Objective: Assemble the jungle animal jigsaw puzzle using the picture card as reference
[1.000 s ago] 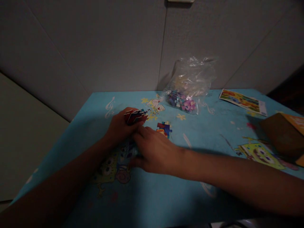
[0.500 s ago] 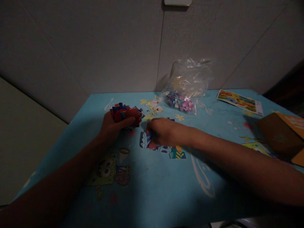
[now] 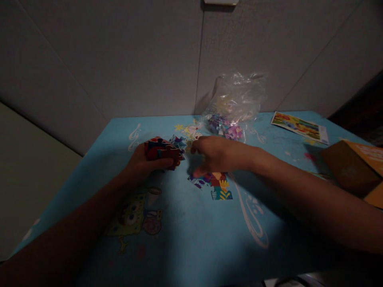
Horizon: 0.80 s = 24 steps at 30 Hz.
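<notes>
My left hand (image 3: 142,161) is wrapped round a stack of jigsaw puzzle pieces (image 3: 164,153), mostly red and dark blue on the near face. Light blue pieces (image 3: 178,142) stick out at the stack's upper right. To its right, my right hand (image 3: 212,155) hangs over the table with thumb and fingers apart and nothing visible between them. Under and beside its thumb lie purple-and-white puzzle pieces (image 3: 199,182), set at a slant. A teal piece with yellow leaves (image 3: 222,194) lies close by, below a red and yellow one. My right hand hides part of this group.
Behind my hands, a clear plastic bag (image 3: 239,95) with more puzzle pieces leans near the wall. A printed picture sheet (image 3: 301,127) lies at the back right, and an orange-and-brown cardboard box (image 3: 350,167) stands at the right. Cartoon prints cover the blue tabletop (image 3: 191,239).
My right hand has opened and shifted slightly right and up. The purple-and-white pieces now lie farther right and slanted. The stack in my left hand has tilted, with light blue pieces showing.
</notes>
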Available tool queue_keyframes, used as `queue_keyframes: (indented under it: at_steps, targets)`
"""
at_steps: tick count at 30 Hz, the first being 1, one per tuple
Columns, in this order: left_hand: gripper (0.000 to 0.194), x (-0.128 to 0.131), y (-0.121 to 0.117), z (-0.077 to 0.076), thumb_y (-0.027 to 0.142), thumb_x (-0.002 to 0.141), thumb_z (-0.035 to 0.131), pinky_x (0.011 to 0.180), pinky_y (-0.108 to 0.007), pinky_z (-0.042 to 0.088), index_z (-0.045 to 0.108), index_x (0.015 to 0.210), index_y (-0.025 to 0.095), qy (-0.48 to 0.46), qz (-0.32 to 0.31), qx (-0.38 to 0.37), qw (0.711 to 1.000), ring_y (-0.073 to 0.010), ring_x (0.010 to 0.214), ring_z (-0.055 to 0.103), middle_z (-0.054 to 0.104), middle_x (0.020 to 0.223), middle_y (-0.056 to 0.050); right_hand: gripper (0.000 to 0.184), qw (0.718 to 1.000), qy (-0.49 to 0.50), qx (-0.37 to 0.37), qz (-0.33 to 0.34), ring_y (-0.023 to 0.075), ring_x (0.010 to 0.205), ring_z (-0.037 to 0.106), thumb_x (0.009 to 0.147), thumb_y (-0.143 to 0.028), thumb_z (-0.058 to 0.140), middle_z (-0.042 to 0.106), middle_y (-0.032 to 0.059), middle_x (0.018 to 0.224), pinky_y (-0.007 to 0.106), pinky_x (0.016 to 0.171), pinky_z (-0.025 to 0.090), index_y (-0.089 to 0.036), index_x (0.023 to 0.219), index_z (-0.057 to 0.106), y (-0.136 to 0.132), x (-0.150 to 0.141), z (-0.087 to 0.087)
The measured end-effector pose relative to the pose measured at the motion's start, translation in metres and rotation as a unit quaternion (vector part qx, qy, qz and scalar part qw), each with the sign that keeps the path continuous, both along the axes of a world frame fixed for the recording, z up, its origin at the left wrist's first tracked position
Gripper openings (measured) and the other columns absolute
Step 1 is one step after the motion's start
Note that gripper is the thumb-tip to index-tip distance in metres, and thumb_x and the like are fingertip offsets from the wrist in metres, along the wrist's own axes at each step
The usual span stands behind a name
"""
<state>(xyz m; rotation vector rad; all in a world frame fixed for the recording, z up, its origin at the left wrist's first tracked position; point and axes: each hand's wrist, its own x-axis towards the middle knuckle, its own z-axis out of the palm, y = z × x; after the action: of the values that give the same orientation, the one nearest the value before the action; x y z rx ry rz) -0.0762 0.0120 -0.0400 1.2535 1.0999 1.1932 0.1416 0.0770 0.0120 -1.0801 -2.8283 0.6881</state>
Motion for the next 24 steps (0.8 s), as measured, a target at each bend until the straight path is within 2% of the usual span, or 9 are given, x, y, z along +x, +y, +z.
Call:
queue_keyframes:
  at_steps: [2,6,8,10,12,15,17,21,24]
  targets:
    - [0.046,-0.002,0.001,-0.001,0.023,0.065,0.086,0.057,-0.03,0.062,0.06,0.102,0.019,-0.021,0.019,0.022,0.999,-0.0226,0.068,0.074,0.076,0.082,-0.004,0.043,0.998,-0.054,0.003,0.041,0.0189,0.069,0.062,0.051,-0.029,0.093,0.068,0.005,0.082,0.029,0.06,0.044,-0.018,0.086,0.07,-0.01,0.001,0.002]
    - [0.073,-0.002,0.002,-0.002,0.023,0.06,0.088,0.057,-0.032,0.063,0.051,0.124,0.021,0.003,0.028,0.013,1.0,-0.0239,0.066,0.075,0.077,0.087,-0.006,0.032,0.993,-0.088,-0.044,0.069,0.0154,0.059,0.059,0.062,-0.019,0.089,0.062,-0.0016,0.063,0.027,0.056,0.039,-0.019,0.087,0.069,-0.018,0.0,0.008]
    - [0.068,0.0,0.002,-0.003,0.026,0.061,0.088,0.058,-0.033,0.063,0.054,0.119,0.018,0.02,0.025,-0.003,0.999,-0.0247,0.066,0.075,0.077,0.085,-0.007,0.025,0.994,-0.082,-0.049,0.057,0.0149,0.059,0.06,0.067,-0.018,0.085,0.063,-0.002,0.062,0.027,0.057,0.039,-0.019,0.087,0.069,-0.01,0.003,0.014]
    - [0.057,0.001,0.002,-0.003,0.028,0.062,0.087,0.06,-0.034,0.064,0.058,0.11,0.017,0.033,0.009,-0.007,0.999,-0.0259,0.069,0.076,0.077,0.084,-0.008,0.023,0.996,-0.086,-0.016,0.027,0.0162,0.063,0.062,0.069,-0.02,0.084,0.066,0.0003,0.067,0.027,0.06,0.041,-0.018,0.089,0.07,0.002,0.01,0.02]
    - [0.051,0.002,0.0,-0.003,0.028,0.063,0.087,0.063,-0.035,0.065,0.059,0.105,0.018,0.054,-0.024,0.0,0.998,-0.0265,0.073,0.076,0.078,0.086,-0.009,0.033,0.993,-0.114,0.027,-0.016,0.0193,0.069,0.065,0.066,-0.024,0.086,0.069,0.0033,0.075,0.029,0.063,0.042,-0.017,0.096,0.072,0.017,0.018,0.021]
    - [0.048,0.004,-0.002,-0.003,0.027,0.066,0.086,0.072,-0.037,0.065,0.06,0.106,0.02,0.094,-0.072,0.015,0.993,-0.0263,0.078,0.077,0.079,0.088,-0.009,0.046,0.979,-0.18,0.059,-0.071,0.0249,0.078,0.067,0.062,-0.031,0.089,0.072,0.0087,0.086,0.031,0.064,0.045,-0.016,0.102,0.073,0.033,0.027,0.014]
    - [0.047,0.004,-0.003,-0.004,0.026,0.068,0.085,0.077,-0.039,0.065,0.06,0.108,0.02,0.108,-0.083,0.02,0.99,-0.0271,0.082,0.077,0.079,0.09,-0.009,0.046,0.975,-0.202,0.056,-0.068,0.026,0.081,0.068,0.061,-0.034,0.089,0.073,0.0105,0.09,0.032,0.065,0.045,-0.015,0.1,0.074,0.038,0.029,0.008]
    - [0.047,0.003,-0.004,-0.005,0.025,0.069,0.085,0.079,-0.041,0.064,0.06,0.109,0.019,0.108,-0.09,0.028,0.99,-0.0284,0.083,0.077,0.079,0.093,-0.01,0.039,0.977,-0.208,0.036,-0.032,0.0238,0.075,0.067,0.061,-0.038,0.089,0.072,0.0084,0.081,0.032,0.064,0.045,-0.014,0.088,0.076,0.041,0.026,0.004]
    - [0.045,0.005,-0.003,-0.004,0.025,0.068,0.085,0.076,-0.039,0.065,0.062,0.106,0.02,0.102,-0.089,0.029,0.99,-0.0274,0.081,0.077,0.079,0.091,-0.01,0.037,0.979,-0.202,0.034,-0.024,0.0224,0.076,0.066,0.062,-0.034,0.088,0.072,0.0075,0.084,0.031,0.066,0.045,-0.015,0.092,0.076,0.039,0.024,0.006]
